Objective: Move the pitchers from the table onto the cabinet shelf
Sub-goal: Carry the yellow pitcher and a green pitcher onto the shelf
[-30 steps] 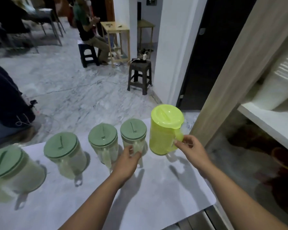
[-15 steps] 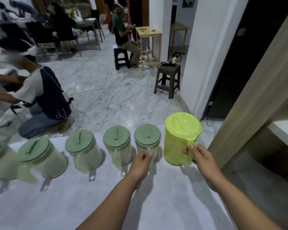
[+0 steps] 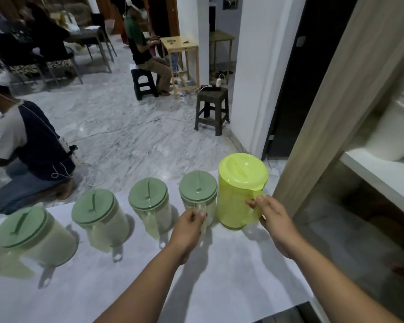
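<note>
We stand at the white table, facing a row of pitchers set along its far edge. Our right hand is wrapped around the handle of the yellow pitcher, thumb on top and fingers curled beneath; this pitcher stands upright at the right end of the row, and we cannot tell whether its base is touching the table. Our left hand is clenched on the pale handle of the nearest green-lidded pitcher, which stands upright just beside the yellow one. Further left, three more green-lidded pitchers stand in line: the second, the third and the fourth, each with its handle turned toward us. All of them are on the table, not on the cabinet. The cabinet shelf is to our right, behind a wooden side panel, and a blurred white container sits on it.
</note>
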